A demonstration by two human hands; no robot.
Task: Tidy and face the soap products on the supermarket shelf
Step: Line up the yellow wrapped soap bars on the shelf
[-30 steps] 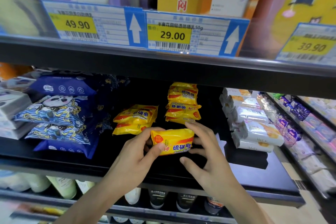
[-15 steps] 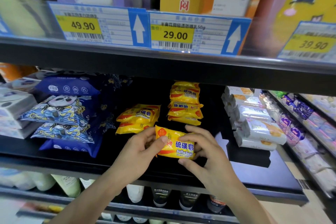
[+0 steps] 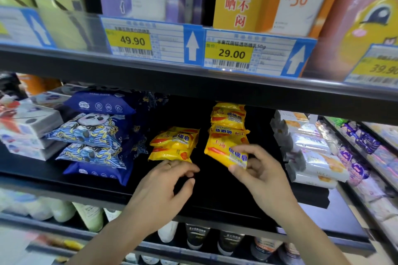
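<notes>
My right hand pinches a yellow sulfur soap packet by its lower right corner, tilted, just in front of the taller right stack of yellow soap packets. My left hand hovers with loosely curled fingers and holds nothing, its fingertips close below the shorter left stack of yellow soap packets. Both stacks sit on the black shelf.
Blue panda-print packs are stacked to the left, with white boxes beyond them. White wrapped soap bars stand to the right. The upper shelf edge with price tags hangs overhead. Bottles fill the shelf below.
My left hand let go of the packet and dropped toward the left stack. My right hand carried the packet up and right, up to the right stack. The camera moved closer.
</notes>
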